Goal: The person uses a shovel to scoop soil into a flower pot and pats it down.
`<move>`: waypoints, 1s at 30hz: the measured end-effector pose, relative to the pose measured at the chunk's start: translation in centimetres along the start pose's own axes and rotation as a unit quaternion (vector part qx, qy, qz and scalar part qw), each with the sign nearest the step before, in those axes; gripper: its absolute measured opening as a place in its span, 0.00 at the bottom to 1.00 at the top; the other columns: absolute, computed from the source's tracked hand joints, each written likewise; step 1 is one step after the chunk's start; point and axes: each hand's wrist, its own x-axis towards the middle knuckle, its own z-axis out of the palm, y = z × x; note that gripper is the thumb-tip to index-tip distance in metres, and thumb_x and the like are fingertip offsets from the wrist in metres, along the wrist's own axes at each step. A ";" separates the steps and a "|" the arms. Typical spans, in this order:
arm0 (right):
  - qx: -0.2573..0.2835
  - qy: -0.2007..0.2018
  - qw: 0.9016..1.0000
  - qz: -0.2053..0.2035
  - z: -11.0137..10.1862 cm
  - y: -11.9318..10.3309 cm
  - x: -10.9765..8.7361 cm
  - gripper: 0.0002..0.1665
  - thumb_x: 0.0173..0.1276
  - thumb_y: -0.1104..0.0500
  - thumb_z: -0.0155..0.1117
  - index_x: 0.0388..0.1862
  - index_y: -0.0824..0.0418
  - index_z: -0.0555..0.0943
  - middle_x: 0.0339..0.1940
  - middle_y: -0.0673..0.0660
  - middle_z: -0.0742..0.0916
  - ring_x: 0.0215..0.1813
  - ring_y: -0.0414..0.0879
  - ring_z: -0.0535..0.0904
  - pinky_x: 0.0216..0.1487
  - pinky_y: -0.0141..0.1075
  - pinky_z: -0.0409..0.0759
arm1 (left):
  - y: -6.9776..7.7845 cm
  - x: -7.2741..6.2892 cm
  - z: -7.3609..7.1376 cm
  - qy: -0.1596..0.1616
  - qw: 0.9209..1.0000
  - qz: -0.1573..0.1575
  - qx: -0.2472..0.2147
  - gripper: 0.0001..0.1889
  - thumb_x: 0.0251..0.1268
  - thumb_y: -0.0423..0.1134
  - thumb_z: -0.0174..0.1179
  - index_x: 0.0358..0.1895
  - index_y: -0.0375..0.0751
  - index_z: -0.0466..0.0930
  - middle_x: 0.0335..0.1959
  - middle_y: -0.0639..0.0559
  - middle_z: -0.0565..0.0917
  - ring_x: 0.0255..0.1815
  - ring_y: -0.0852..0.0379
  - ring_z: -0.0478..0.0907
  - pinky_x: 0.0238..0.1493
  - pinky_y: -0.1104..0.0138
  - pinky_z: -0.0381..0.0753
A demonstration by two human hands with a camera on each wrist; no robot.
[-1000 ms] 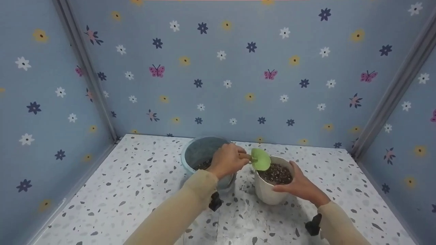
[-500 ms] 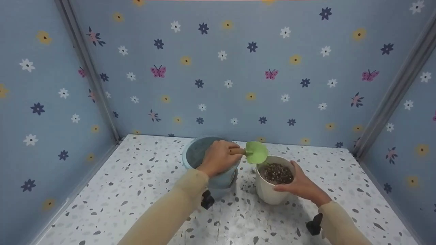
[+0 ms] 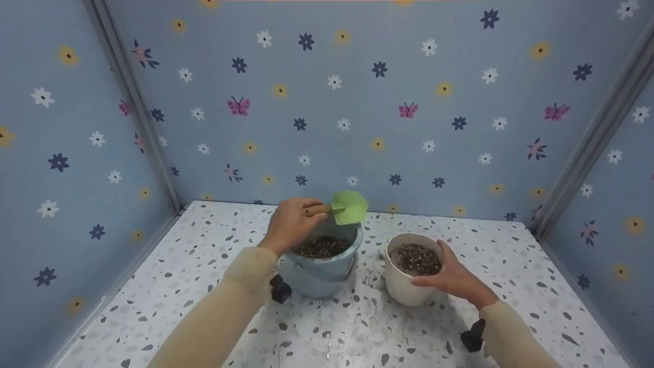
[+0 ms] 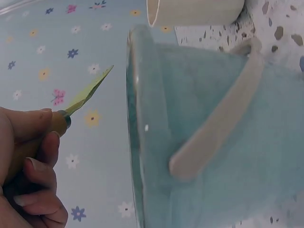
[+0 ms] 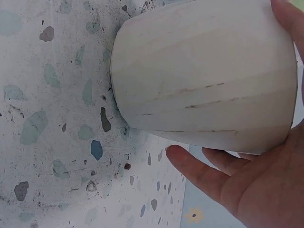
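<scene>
My left hand [image 3: 288, 225] grips the wooden handle of a small garden trowel, its green blade [image 3: 350, 207] pointing right over the back rim of the light-blue bucket [image 3: 317, 281]. Dark soil [image 3: 322, 247] covers the inside of the bucket. In the left wrist view the trowel blade [image 4: 89, 92] appears edge-on, beyond the bucket's mouth. To the right stands a white flower pot [image 3: 407, 292] with speckled soil [image 3: 417, 259] in it. My right hand [image 3: 457, 278] holds this pot at its right side, thumb at the near rim and fingers round the far side.
The bucket's pale carrying handle [image 4: 218, 118] hangs down its side. Both containers stand on a white speckled tabletop [image 3: 179, 276], with soil crumbs between them. Blue flower-patterned panels [image 3: 357, 97] enclose the back and sides.
My left hand has carried the trowel leftward and up, from the white flower pot's rim to above the bucket, uncovering the soil inside the bucket. My right hand stays on the pot.
</scene>
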 end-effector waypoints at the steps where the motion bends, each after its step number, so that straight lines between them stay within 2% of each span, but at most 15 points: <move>1: 0.001 0.000 1.000 -0.002 0.0 0.0 0.0 0.80 0.51 0.38 0.79 0.79 0.65 0.32 0.78 0.72 0.47 0.76 0.72 0.46 0.67 0.68 0.51 | -0.2 -0.1 -0.4 0.001 1.000 -0.003 0.006 0.16 0.65 0.45 0.67 0.53 0.43 0.86 0.49 0.50 0.87 0.50 0.50 0.83 0.51 0.55 0.80; 7: 0.007 -0.003 1.000 -0.003 0.0 0.1 -0.3 0.79 0.52 0.40 0.79 0.79 0.65 0.31 0.78 0.73 0.46 0.76 0.72 0.47 0.66 0.66 0.58 | -1.3 -0.4 -1.9 -0.006 0.999 -0.027 0.039 0.17 0.66 0.47 0.66 0.54 0.43 0.86 0.49 0.49 0.86 0.47 0.50 0.84 0.46 0.55 0.81; 12: 0.004 -0.008 1.000 -0.009 -0.1 -0.1 -0.3 0.78 0.53 0.40 0.78 0.79 0.65 0.31 0.78 0.73 0.45 0.76 0.72 0.47 0.66 0.66 0.57 | -2.3 -0.7 -2.7 -0.005 0.998 -0.025 0.057 0.17 0.67 0.46 0.65 0.54 0.43 0.86 0.49 0.47 0.86 0.44 0.50 0.84 0.42 0.54 0.82; 21: 0.004 -0.009 1.000 -0.005 -0.1 -0.3 -0.1 0.78 0.53 0.41 0.79 0.80 0.63 0.31 0.78 0.73 0.46 0.75 0.72 0.49 0.66 0.66 0.59 | -3.5 -0.7 -3.2 -0.016 0.992 -0.039 0.118 0.17 0.66 0.47 0.66 0.53 0.42 0.86 0.47 0.46 0.87 0.41 0.49 0.85 0.38 0.55 0.83; 26: 0.006 -0.008 1.000 -0.006 0.0 -0.1 0.0 0.79 0.52 0.40 0.79 0.79 0.64 0.31 0.78 0.73 0.46 0.75 0.72 0.48 0.66 0.66 0.58 | -3.8 -0.6 -2.8 -0.033 0.986 -0.018 0.163 0.15 0.66 0.44 0.66 0.51 0.43 0.87 0.48 0.46 0.87 0.39 0.49 0.85 0.37 0.54 0.83; 30: 0.010 -0.004 1.000 -0.003 0.0 0.0 0.1 0.79 0.51 0.39 0.79 0.79 0.64 0.32 0.78 0.72 0.47 0.76 0.71 0.47 0.66 0.66 0.56 | -4.0 -0.4 -2.4 -0.041 0.977 0.014 0.209 0.10 0.66 0.41 0.66 0.45 0.41 0.89 0.40 0.46 0.88 0.32 0.49 0.85 0.33 0.53 0.82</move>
